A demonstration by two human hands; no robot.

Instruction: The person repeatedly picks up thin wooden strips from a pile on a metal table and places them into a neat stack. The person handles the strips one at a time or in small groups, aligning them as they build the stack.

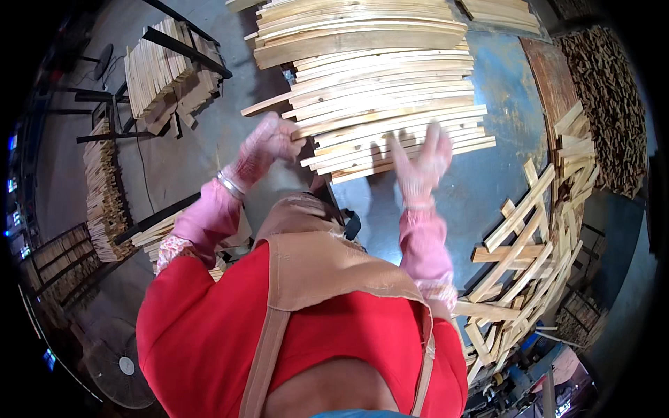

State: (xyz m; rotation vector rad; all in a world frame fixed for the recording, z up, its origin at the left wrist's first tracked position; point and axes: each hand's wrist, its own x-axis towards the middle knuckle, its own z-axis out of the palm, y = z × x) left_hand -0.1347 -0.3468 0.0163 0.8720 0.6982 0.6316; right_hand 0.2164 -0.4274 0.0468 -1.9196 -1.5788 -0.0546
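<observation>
Long pale wooden strips [390, 90] lie side by side in a wide layer in front of me, their ends uneven. My left hand [270, 145], in a pinkish glove, is closed at the left end of one wooden strip [348, 131] near the close side of the layer. My right hand [424, 161], gloved as well, is over the close strips toward their right ends. Its thumb stands apart from the fingers, and nothing shows between them. The fingertips are slightly blurred, so whether they touch the wood I cannot tell.
The strips rest on a blue-grey metal table [502, 90]. At right lies a jumbled heap of loose wood pieces [529, 244], with a large stack of wood [603, 104] beyond. More stacked boards [157, 66] stand at left by black metal bars [185, 52]. A fan [122, 362] is at lower left.
</observation>
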